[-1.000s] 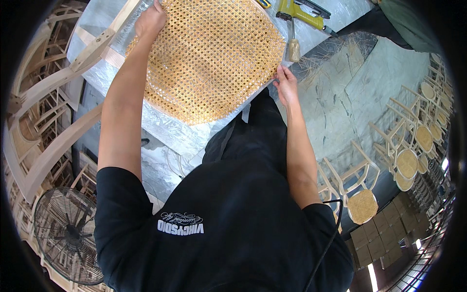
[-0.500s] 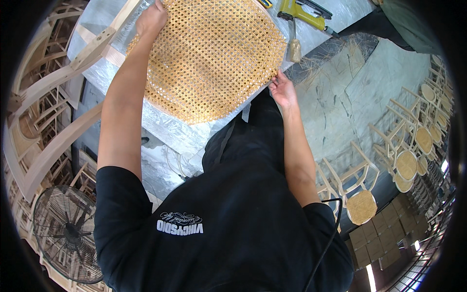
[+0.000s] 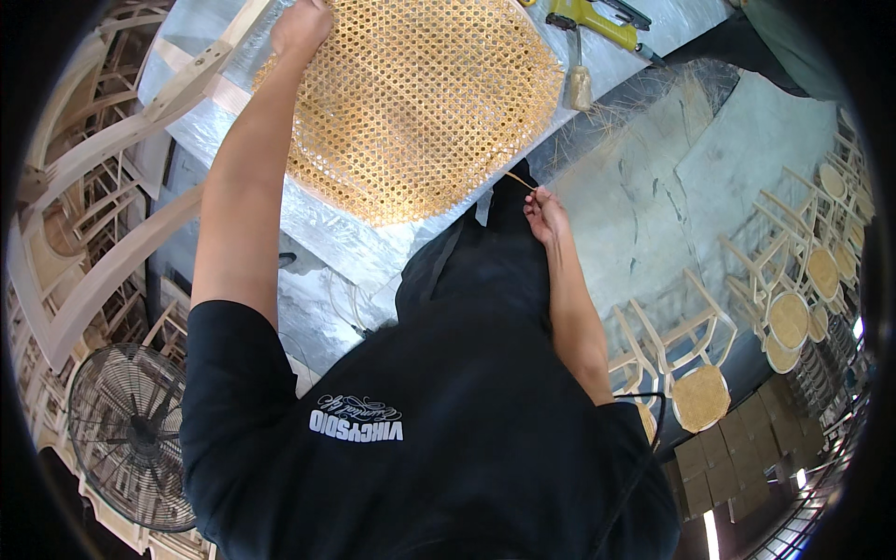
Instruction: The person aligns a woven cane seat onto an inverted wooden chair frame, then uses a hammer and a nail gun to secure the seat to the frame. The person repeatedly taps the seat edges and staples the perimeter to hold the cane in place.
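Observation:
A rounded sheet of golden woven cane webbing (image 3: 411, 112) lies on the plastic-covered worktable (image 3: 322, 238), its lower right edge along the table's side. My left hand (image 3: 301, 30) is closed at the sheet's upper left edge, though its fingertips are partly cut off by the picture's top. Just off the table's right side, my right hand (image 3: 546, 217) pinches the end of a thin cane strand (image 3: 520, 178). That strand stretches from the sheet's edge down to my fingers.
A yellow-green nail gun (image 3: 597, 21) and a wooden-handled tool (image 3: 580, 89) lie at the table's far right. Curved wooden chair parts (image 3: 126, 145) crowd the left, above a black fan (image 3: 135, 434). Cane-seated chairs (image 3: 702, 397) stand at right; another person's dark sleeve (image 3: 723, 56) shows there.
My right hand has moved down and away from the sheet's edge, drawing out a cane strand. The left hand stays at the upper left edge. The whole view has shifted slightly.

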A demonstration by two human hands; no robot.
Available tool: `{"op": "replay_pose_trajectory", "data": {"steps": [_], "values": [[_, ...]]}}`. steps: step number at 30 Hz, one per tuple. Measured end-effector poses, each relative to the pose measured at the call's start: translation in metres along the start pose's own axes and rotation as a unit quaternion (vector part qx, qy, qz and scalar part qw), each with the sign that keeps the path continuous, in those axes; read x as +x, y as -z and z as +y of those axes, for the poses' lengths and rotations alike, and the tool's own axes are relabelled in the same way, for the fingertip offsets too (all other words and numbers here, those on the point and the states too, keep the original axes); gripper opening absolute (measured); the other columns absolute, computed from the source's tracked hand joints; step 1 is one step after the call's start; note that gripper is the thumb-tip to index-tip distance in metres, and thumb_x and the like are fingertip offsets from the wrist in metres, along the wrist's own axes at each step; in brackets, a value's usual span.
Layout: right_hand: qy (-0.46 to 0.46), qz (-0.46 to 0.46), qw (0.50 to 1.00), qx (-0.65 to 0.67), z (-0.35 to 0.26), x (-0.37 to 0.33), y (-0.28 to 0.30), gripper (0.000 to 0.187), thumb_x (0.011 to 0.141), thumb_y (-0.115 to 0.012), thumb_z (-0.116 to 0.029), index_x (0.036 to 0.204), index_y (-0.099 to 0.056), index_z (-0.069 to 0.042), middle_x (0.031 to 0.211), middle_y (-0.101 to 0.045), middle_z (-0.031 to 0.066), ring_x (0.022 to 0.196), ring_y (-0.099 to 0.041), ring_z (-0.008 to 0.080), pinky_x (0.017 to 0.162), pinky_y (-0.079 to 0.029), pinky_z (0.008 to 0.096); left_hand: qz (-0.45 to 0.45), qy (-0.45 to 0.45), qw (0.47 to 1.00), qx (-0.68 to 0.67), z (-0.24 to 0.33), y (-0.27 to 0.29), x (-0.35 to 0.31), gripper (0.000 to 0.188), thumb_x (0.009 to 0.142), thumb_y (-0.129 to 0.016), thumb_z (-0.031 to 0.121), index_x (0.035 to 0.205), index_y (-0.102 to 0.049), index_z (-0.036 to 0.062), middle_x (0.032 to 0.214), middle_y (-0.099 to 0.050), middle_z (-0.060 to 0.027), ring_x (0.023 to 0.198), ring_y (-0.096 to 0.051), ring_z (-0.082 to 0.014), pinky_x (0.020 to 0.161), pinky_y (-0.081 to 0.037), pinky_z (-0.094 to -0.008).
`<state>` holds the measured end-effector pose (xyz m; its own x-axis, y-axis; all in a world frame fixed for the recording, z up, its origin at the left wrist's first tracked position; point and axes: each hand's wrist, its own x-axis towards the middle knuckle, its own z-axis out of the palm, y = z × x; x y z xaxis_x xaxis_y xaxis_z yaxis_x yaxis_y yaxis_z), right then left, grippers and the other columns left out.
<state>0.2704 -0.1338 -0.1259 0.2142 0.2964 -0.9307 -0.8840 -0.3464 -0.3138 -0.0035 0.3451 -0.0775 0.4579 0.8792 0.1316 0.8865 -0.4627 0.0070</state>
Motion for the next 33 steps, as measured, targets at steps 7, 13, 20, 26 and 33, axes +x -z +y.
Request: {"op": "replay_pose_trajectory", "data": {"steps": [7,13,20,26,33], "values": [[0.023,0.070,0.995,-0.070,0.000,0.005,0.028,0.009,0.097,-0.054,0.001,0.095,-0.061,-0.005,0.081,-0.063,0.0074,0.069,-0.061,0.0175,0.057,-0.048,0.0286,-0.030,0.036,0.998,-0.039,0.016,0.009,0.003,0.036,0.103,-0.038,0.023,0.112,-0.057,-0.0056,0.080,-0.068,-0.0297,0.068,-0.066,-0.0467,0.061,-0.053,-0.0571],[0.167,0.207,0.962,-0.065,-0.039,-0.006,0.113,0.016,0.091,-0.060,0.003,0.107,-0.062,-0.001,0.087,-0.066,0.0106,0.072,-0.065,0.0204,0.063,-0.056,0.0324,-0.007,0.002,1.000,-0.031,0.008,0.010,0.009,0.036,0.101,-0.041,0.023,0.114,-0.058,-0.0063,0.080,-0.068,-0.0296,0.063,-0.065,-0.0474,0.058,-0.053,-0.0567],[0.228,0.333,0.726,-0.557,-0.103,-0.051,0.125,0.052,0.098,-0.065,-0.031,0.138,-0.057,0.002,0.127,-0.065,0.0185,0.107,-0.067,0.0304,0.087,-0.054,0.0414,-0.017,0.054,0.997,-0.057,0.014,0.001,0.000,0.036,0.100,-0.044,0.021,0.121,-0.055,-0.0058,0.084,-0.067,-0.0313,0.069,-0.067,-0.0458,0.062,-0.054,-0.0572],[0.537,0.123,0.640,-0.536,-0.143,-0.014,-0.073,0.048,0.098,-0.064,-0.031,0.133,-0.056,0.001,0.126,-0.056,0.0237,0.108,-0.061,0.0392,0.097,-0.048,0.0445,-0.073,0.035,0.996,-0.039,0.014,0.015,0.000,0.037,0.101,-0.043,0.022,0.124,-0.053,-0.0048,0.087,-0.067,-0.0325,0.076,-0.067,-0.0478,0.066,-0.054,-0.0575],[0.491,0.105,0.522,-0.689,-0.186,0.029,-0.115,0.047,0.094,-0.069,-0.033,0.124,-0.058,0.002,0.097,-0.066,0.0162,0.085,-0.068,0.0290,0.080,-0.054,0.0395,-0.029,0.061,0.996,-0.054,0.013,0.003,0.007,0.038,0.100,-0.043,0.021,0.127,-0.051,-0.0050,0.090,-0.066,-0.0328,0.080,-0.066,-0.0483,0.069,-0.053,-0.0582]]}}
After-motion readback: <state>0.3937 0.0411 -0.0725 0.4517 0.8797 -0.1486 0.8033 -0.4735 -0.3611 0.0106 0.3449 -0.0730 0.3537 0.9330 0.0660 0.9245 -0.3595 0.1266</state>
